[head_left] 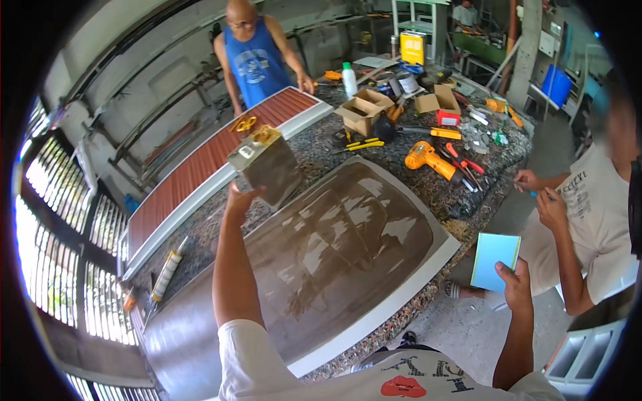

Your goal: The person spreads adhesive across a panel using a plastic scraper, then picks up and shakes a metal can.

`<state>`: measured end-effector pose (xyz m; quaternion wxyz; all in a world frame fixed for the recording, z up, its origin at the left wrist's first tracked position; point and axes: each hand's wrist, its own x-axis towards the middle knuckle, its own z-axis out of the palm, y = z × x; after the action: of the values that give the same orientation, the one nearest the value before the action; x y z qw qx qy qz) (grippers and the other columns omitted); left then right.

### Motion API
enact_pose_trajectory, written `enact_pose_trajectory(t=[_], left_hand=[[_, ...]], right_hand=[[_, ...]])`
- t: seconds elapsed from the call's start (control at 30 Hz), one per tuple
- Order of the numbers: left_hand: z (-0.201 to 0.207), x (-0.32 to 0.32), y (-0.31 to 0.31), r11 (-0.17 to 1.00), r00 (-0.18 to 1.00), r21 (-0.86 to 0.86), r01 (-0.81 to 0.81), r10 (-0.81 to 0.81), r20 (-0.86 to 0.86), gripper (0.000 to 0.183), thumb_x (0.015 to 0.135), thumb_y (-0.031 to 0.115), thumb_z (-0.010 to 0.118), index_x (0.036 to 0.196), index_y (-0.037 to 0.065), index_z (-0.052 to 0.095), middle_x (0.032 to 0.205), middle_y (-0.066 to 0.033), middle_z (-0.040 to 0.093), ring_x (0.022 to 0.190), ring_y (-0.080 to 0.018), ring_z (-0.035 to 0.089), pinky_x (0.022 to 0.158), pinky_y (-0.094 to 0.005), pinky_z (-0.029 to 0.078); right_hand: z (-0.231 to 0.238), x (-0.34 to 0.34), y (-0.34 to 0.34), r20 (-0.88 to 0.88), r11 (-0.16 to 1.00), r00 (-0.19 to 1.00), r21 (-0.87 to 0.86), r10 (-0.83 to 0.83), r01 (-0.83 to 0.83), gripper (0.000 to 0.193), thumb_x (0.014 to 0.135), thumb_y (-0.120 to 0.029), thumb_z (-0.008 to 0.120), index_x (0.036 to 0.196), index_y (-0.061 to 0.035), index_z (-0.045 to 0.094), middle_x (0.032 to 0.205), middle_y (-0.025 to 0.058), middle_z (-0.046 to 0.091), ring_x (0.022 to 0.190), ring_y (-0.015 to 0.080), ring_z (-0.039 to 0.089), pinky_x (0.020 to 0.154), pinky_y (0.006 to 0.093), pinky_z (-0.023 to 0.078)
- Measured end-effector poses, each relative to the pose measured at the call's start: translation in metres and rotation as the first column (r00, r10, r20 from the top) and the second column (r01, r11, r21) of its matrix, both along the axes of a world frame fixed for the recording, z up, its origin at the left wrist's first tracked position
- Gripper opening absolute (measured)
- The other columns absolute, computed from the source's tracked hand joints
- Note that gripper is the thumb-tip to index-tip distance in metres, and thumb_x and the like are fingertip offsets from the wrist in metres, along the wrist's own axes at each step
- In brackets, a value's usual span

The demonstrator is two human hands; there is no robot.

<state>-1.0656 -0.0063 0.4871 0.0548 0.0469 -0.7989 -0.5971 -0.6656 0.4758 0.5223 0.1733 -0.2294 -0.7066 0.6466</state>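
Note:
My left hand (241, 202) is against the lower side of a square metal tin can (271, 170), thumb and fingers spread along its wall. Brownish-yellow residue covers the can's top, and yellow-handled scissors (245, 124) lie beside it. My right hand (515, 284) grips a light blue rectangular sheet (493, 257) by its lower right corner, thumb on its face. Between my arms lies a large panel (321, 254) with a pale border, coated in a shiny brown layer with lighter bare patches.
A louvred red-brown panel (221, 157) in a white frame lies behind, a person in blue (254, 63) touching it. An orange drill (431, 160), cardboard boxes (364, 110) and hand tools crowd the far table. Another person (575, 207) sits at right. A sealant tube (167, 271) lies left.

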Motion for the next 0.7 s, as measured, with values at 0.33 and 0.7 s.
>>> enact_pose_trajectory(t=[0.33, 0.7], left_hand=[[-0.039, -0.099, -0.013, 0.989, 0.965, 0.146, 0.003, 0.035, -0.258, 0.076, 0.064, 0.014, 0.08, 0.129, -0.001, 0.045, 0.107, -0.0178, 0.06, 0.095, -0.0288, 0.059, 0.086, -0.0384, 0.048], [0.105, -0.021, 0.128, 0.559, 0.903, 0.758, 0.337, 0.037, -0.429, 0.053, 0.077, 0.026, 0.078, 0.116, -0.004, 0.059, 0.111, -0.0161, 0.059, 0.103, -0.0296, 0.057, 0.086, -0.0433, 0.047]], right_hand=[[-0.014, 0.022, -0.002, 0.06, 0.979, 0.998, 0.198, 0.027, -0.038, 0.017, 0.09, -0.008, 0.059, 0.103, 0.0023, 0.06, 0.084, 0.0039, 0.063, 0.069, 0.0085, 0.053, 0.068, 0.0201, 0.043], [0.031, 0.034, -0.006, -0.149, 0.951, 0.984, 0.275, -0.101, 0.139, 0.011, 0.092, -0.008, 0.06, 0.095, 0.0013, 0.06, 0.076, 0.0023, 0.06, 0.064, 0.0066, 0.047, 0.063, 0.0193, 0.04]])
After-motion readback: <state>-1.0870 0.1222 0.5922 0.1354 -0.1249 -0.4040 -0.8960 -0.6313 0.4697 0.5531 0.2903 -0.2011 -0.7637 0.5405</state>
